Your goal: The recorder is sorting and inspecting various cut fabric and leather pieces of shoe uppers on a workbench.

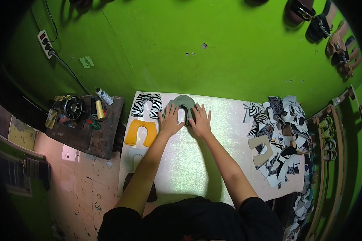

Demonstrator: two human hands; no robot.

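On the counter, the left grip and right grip conceal parts of the green U-shaped piece. At the counter's left side, the left forearm covers part of the dark brown piece. The torso obscures the counter's near edge. On the counter's right, overlapping hides many pieces of the scrap heap. Above the counter, the upper view edge truncates a dark object; type indeterminate.
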